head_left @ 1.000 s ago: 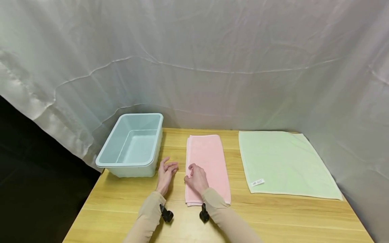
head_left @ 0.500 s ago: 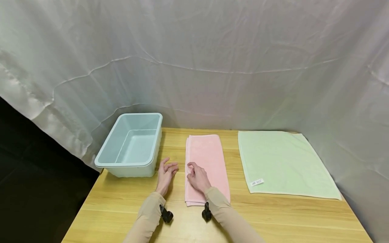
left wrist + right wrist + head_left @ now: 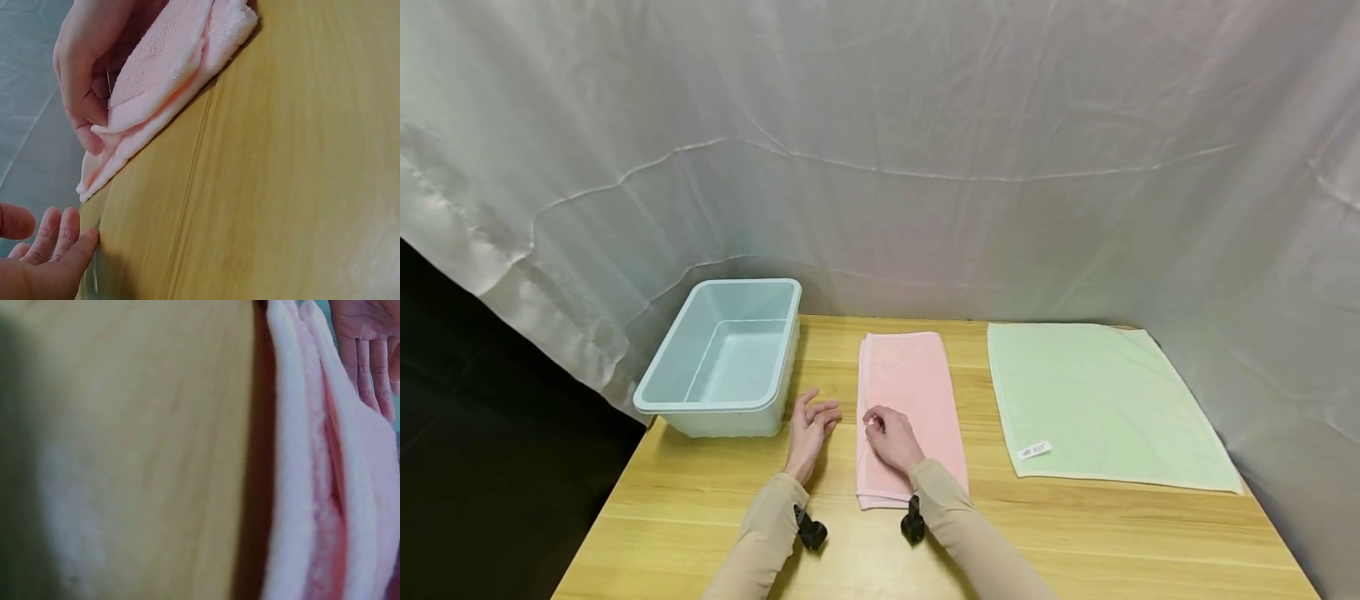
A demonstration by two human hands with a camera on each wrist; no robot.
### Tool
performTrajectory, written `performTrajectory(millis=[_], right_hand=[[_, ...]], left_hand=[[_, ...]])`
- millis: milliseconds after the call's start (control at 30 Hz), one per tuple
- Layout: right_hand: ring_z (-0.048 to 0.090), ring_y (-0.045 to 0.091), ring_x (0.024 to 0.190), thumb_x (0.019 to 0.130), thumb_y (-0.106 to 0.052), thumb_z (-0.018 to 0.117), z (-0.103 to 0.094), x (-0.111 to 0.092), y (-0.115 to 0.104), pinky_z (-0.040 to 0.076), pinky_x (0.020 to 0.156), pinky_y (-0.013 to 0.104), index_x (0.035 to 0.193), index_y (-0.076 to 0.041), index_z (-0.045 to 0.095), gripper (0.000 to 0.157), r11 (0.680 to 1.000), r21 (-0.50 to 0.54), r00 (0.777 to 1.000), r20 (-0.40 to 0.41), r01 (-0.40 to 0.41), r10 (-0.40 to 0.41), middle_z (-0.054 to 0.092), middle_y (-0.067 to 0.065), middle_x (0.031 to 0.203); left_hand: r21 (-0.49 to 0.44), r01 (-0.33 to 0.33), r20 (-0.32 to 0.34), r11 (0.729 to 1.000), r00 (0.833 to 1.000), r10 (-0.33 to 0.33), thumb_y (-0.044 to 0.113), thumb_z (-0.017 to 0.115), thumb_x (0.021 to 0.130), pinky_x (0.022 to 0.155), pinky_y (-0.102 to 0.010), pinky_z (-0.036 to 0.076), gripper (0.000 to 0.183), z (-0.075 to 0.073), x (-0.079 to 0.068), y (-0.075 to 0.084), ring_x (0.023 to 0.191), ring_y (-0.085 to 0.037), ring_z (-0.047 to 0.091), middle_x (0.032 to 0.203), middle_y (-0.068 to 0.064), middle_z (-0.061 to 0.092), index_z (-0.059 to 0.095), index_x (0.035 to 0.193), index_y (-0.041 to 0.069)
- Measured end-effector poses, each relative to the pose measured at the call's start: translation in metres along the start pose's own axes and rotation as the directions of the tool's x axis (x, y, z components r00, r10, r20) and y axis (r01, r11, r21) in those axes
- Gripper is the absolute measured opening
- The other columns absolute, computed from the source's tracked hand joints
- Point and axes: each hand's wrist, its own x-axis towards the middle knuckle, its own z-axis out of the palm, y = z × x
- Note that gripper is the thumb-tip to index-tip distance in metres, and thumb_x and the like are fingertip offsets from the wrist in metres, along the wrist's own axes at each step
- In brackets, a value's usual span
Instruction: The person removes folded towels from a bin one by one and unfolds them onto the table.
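A pink towel, folded into a long strip, lies at the middle of the table. Over its left edge, my right hand has thumb and index finger curled together, pinching the upper layer. In the left wrist view that layer of the towel stands a little apart from the one below, near the fingertips of the right hand. My left hand rests on the wood between the towel and a basin, fingers loosely spread and holding nothing. The right wrist view shows the towel's stacked edges close up.
A light blue basin stands at the back left, beside the left hand. A pale green towel with a white tag is spread flat on the right. A grey curtain hangs behind the wooden table.
My right hand has shifted slightly right, and its thumb has moved from the towel's left edge up toward the index finger. The left hand and both towels have stayed in place.
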Motion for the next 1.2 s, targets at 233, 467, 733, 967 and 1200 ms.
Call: performTrajectory(millis=[233, 467, 733, 967, 1200], right_hand=[[0.051, 0.002, 0.065, 0.090, -0.015, 0.065, 0.000, 0.000, 0.000, 0.045, 0.062, 0.016, 0.086, -0.007, 0.071, 0.011, 0.996, 0.076, 0.998, -0.045, -0.035, 0.039, 0.065, 0.001, 0.073], [0.055, 0.006, 0.065, 0.085, -0.003, 0.070, -0.005, 0.000, -0.006, 0.048, 0.060, 0.018, 0.100, 0.000, 0.065, 0.016, 0.977, 0.156, 0.986, -0.053, -0.147, 0.157, 0.064, 0.006, 0.077], [0.061, 0.009, 0.066, 0.087, -0.011, 0.072, -0.016, 0.004, -0.014, 0.053, 0.066, 0.025, 0.101, -0.002, 0.072, 0.016, 0.958, 0.145, 0.962, -0.079, -0.248, 0.261, 0.073, 0.008, 0.080], [0.056, 0.008, 0.062, 0.089, -0.019, 0.072, -0.025, 0.008, -0.011, 0.046, 0.064, 0.024, 0.087, -0.009, 0.073, 0.010, 0.954, 0.090, 0.945, -0.140, -0.285, 0.296, 0.070, 0.003, 0.072], [0.057, 0.007, 0.055, 0.090, -0.018, 0.071, -0.028, 0.009, -0.009, 0.048, 0.055, 0.022, 0.090, -0.007, 0.071, 0.011, 0.952, 0.108, 0.947, -0.119, -0.286, 0.298, 0.069, 0.004, 0.073]], left_hand=[[-0.008, -0.010, 0.006, 1.000, 1.000, 0.010, -0.001, 0.043, 0.103, 0.094, -0.028, 0.057, 0.050, -0.001, 0.001, -0.001, 0.109, -0.026, 0.069, 0.133, -0.034, 0.057, 0.029, 0.150, -0.001], [0.097, -0.061, 0.025, 0.993, 0.998, 0.058, -0.002, 0.049, 0.100, 0.095, -0.032, 0.058, 0.049, 0.002, 0.005, -0.004, 0.111, -0.036, 0.067, 0.128, -0.033, 0.061, 0.035, 0.147, -0.003], [0.476, -0.140, 0.051, 0.868, 0.990, 0.132, 0.004, 0.068, 0.088, 0.079, -0.038, 0.061, 0.044, 0.010, 0.008, -0.001, 0.086, -0.029, 0.074, 0.100, -0.022, 0.074, 0.056, 0.130, -0.006], [0.579, -0.094, 0.008, 0.810, 0.994, 0.110, 0.009, 0.078, 0.079, 0.083, -0.038, 0.059, 0.058, 0.027, 0.018, 0.004, 0.065, -0.020, 0.073, 0.088, -0.016, 0.078, 0.055, 0.130, -0.003], [0.670, -0.057, -0.021, 0.740, 0.995, 0.096, 0.011, 0.081, 0.075, 0.088, -0.044, 0.056, 0.062, 0.039, 0.026, 0.003, 0.084, -0.028, 0.075, 0.086, -0.013, 0.079, 0.055, 0.131, 0.002]])
